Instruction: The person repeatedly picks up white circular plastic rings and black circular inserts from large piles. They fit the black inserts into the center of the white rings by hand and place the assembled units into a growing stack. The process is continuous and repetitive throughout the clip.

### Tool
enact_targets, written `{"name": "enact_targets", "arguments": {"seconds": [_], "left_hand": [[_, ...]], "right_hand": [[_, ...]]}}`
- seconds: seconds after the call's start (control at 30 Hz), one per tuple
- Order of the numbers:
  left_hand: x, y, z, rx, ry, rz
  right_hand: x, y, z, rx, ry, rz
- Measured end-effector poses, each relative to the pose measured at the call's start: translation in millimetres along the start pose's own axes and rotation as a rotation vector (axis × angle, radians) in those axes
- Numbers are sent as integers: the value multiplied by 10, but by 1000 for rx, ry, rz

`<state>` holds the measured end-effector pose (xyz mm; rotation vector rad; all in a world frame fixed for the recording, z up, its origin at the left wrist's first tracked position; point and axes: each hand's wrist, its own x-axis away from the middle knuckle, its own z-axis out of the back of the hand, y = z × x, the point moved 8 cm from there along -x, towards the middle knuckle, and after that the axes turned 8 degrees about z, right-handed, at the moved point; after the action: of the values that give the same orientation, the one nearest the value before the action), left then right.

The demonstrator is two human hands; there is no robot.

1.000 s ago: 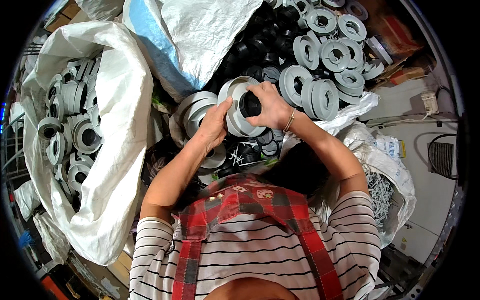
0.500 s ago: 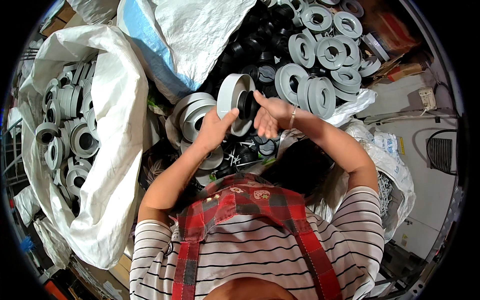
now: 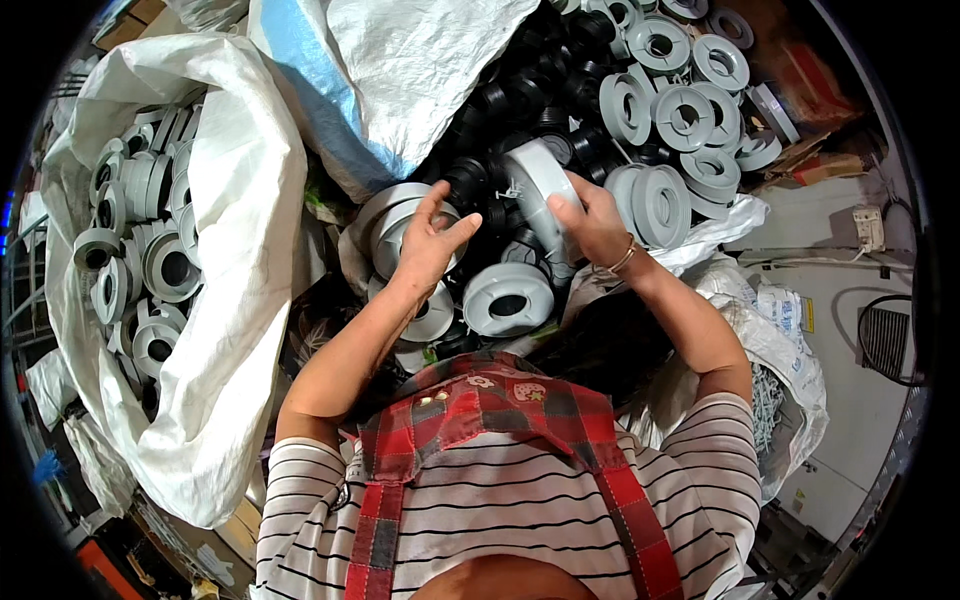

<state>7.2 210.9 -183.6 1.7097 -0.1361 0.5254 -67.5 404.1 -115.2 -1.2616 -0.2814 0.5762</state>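
Observation:
My right hand grips a grey plastic ring by its wall, thumb on the near side, the ring tilted on edge. A few small pale pieces show beside its left side; I cannot make out what they are. My left hand is open, thumb and fingers apart, in front of stacked grey rings. Between my hands and closer to me lies another grey ring with a dark centre. Black round plastic parts are heaped just beyond my hands.
A large white sack at the left holds many grey rings with black centres. A blue-and-white sack lies at the back. More grey rings are piled at the back right. A white bag of small grey pieces stands at the right.
My left hand has let go of the grey ring with the black insert. A grey ring now lies nearer me. My right hand, open and empty before, has taken hold of a grey ring.

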Motion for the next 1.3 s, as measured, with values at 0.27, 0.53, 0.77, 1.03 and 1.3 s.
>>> {"name": "enact_targets", "arguments": {"seconds": [0.27, 0.53, 0.77, 1.03, 1.3], "left_hand": [[-24, 18, -11, 355, -163, 249], [-66, 34, -69, 189, -124, 202], [-28, -63, -78, 221, -100, 241], [124, 111, -329, 607, -371, 292], [265, 174, -357, 463, -513, 291]], "right_hand": [[-753, 1203, 553, 784, 177, -359], [-888, 2251, 244, 916, -210, -507], [-612, 1177, 8, 559, 119, -303], [-97, 33, -384, 351, -156, 190], [-42, -409, -477, 771, -327, 261]]}}
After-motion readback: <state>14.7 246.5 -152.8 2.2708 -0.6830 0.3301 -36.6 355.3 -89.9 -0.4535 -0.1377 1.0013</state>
